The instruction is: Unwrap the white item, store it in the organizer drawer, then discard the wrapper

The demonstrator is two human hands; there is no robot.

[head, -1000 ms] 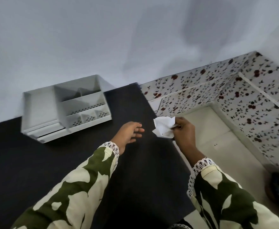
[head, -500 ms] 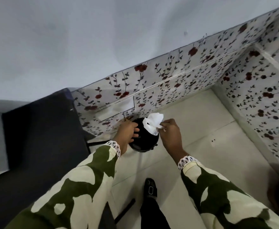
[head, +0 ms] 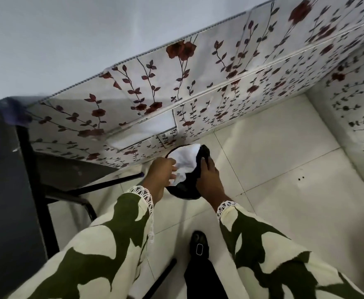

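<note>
The white crumpled wrapper (head: 184, 160) lies in the mouth of a black bin (head: 183, 192) on the floor. My left hand (head: 159, 175) grips the bin's left rim, its fingertips touching the wrapper's lower edge. My right hand (head: 209, 178) is at the right rim, fingers closed on the wrapper's right edge against the black lip. The organizer and the white item are out of view.
A floral-patterned cloth cabinet (head: 198, 83) stands right behind the bin and runs along the right side. The black table (head: 2, 169) and its metal legs (head: 36, 180) are at the left. White floor tiles (head: 284, 169) lie to the right, with my black shoe (head: 198, 244) below.
My view swung from the table down to the floor. My right hand carried the wrapper from over the table into the bin's mouth, and my left hand took hold of the bin's rim.
</note>
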